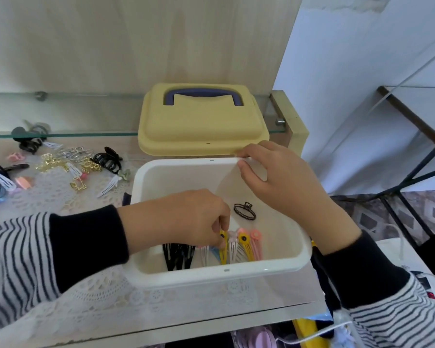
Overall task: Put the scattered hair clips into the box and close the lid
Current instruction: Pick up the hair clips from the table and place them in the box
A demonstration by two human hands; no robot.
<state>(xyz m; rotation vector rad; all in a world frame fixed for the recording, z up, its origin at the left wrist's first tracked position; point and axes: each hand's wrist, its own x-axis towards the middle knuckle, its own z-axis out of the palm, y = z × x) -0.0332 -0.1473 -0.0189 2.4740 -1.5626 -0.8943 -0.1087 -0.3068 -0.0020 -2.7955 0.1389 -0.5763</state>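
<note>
A white box (281, 268) stands open on the lace-covered table. Its yellow lid (201, 126) with a purple handle lies just behind it, partly on a glass shelf. My left hand (186, 217) reaches down into the box and pinches a yellow snap clip (223, 249) among several colourful snap clips and black clips (177, 256) lying at the near end. A dark claw clip (245, 211) lies further back in the box. My right hand (276, 177) grips the box's far right corner. Scattered hair clips (68, 164) lie on the table to the left.
A glass shelf (60, 133) runs over the back of the table, with dark clips under it at the left. The table's front edge is close to me. A metal-framed table (417, 156) and tiled floor are to the right. White cables hang at the lower right.
</note>
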